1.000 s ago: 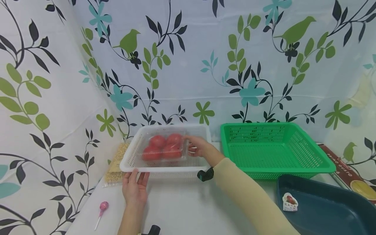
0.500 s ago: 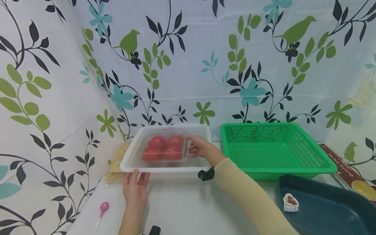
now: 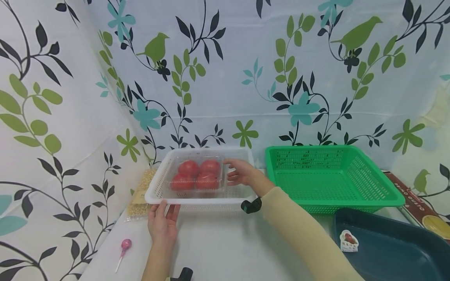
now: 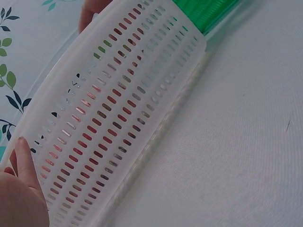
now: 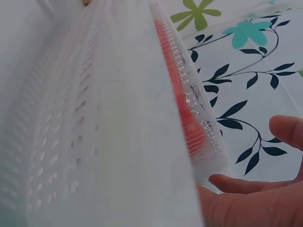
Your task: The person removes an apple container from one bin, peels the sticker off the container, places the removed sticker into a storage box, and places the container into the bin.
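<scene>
A white perforated plastic basket (image 3: 197, 201) stands at the back, left of centre. Inside it lies a clear plastic pack (image 3: 222, 183) of several red tomatoes (image 3: 189, 168). My left hand (image 3: 163, 226) holds the basket's front rim near its left corner, fingertips at the rim and against the outer wall. Over the basket's right side, my right hand (image 3: 244, 173) has its thumb and fingers spread apart, with nothing between them. Its fingertips are right beside the pack's right edge. In the right wrist view the basket wall hides part of the right hand.
A green basket (image 3: 335, 203) stands right of the white one. A dark blue tray (image 3: 393, 249) with a small sticker (image 3: 349, 241) lies front right, beside a brown box (image 3: 408, 195). A bag of yellowish grains (image 3: 138, 203) and a pink lollipop (image 3: 125, 244) lie at left.
My right hand has let go of the tomato pack's right edge and moved slightly right, its fingers parting. The pack lies in the white basket; my left hand stays at the rim.
</scene>
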The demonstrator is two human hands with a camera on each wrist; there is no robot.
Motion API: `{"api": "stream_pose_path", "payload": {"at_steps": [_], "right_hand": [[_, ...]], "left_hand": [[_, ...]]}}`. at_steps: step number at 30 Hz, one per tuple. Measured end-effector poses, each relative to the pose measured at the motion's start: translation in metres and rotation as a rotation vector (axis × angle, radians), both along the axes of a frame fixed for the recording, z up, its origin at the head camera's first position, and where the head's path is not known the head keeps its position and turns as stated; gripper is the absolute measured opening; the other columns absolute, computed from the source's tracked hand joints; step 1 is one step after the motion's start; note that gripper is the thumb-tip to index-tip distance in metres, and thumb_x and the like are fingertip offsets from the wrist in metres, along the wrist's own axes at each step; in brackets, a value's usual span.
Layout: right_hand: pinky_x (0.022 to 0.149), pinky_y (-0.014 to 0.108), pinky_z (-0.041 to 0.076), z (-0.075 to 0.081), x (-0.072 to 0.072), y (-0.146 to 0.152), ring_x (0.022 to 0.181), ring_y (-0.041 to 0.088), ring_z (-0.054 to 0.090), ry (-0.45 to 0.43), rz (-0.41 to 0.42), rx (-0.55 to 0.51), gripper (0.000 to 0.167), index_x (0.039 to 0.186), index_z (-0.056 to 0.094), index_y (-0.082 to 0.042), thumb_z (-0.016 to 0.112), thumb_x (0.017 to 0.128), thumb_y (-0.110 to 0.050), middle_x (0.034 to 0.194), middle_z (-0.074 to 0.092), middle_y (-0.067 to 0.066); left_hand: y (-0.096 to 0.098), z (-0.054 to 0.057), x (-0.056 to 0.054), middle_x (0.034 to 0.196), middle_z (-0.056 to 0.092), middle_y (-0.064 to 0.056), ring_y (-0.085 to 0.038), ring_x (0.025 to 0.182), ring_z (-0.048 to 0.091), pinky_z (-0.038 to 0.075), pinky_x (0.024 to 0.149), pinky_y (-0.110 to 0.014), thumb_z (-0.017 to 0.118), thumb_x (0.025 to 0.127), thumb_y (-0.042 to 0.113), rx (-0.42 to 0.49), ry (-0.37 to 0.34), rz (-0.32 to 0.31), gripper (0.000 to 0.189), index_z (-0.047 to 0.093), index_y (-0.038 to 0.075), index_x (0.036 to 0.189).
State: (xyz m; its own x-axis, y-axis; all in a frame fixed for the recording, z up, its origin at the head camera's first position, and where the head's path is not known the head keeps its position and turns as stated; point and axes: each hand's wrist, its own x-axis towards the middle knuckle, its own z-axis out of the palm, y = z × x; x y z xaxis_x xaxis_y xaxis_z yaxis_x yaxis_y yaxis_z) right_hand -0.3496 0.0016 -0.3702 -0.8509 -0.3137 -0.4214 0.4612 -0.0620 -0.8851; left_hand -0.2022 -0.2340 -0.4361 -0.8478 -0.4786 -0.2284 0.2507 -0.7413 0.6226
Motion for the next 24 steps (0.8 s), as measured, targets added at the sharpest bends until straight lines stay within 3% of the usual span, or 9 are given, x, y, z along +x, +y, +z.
{"api": "stream_pose_path", "payload": {"at_steps": [4,15,24], "right_hand": [[0.104,0.055,0.044,0.001,0.002,0.007,0.133,0.046,0.043,0.022,0.009,-0.027,0.070,0.152,0.029,0.007,0.059,0.100,-0.029,0.147,0.037,0.034],[0.104,0.052,0.046,0.011,0.013,0.022,0.134,0.044,0.045,0.062,0.062,-0.072,0.061,0.152,0.034,0.003,0.056,0.103,-0.026,0.149,0.040,0.030],[0.103,0.050,0.047,0.018,0.035,0.037,0.134,0.044,0.046,0.126,0.100,-0.096,0.058,0.152,0.035,0.000,0.053,0.103,-0.026,0.149,0.043,0.028]], "left_hand": [[-0.001,0.000,0.000,0.145,0.042,-0.008,-0.022,0.104,0.068,0.056,0.087,-0.034,0.057,0.103,0.009,0.003,-0.004,-0.005,0.026,0.044,0.012,0.125],[-0.001,-0.003,0.000,0.143,0.043,-0.007,-0.019,0.093,0.070,0.057,0.086,-0.034,0.059,0.102,0.009,0.003,-0.001,-0.009,0.026,0.045,0.011,0.124],[0.000,-0.003,0.000,0.146,0.042,-0.007,-0.018,0.099,0.069,0.055,0.090,-0.033,0.059,0.103,0.012,-0.043,0.004,-0.015,0.032,0.043,0.010,0.131]]}}
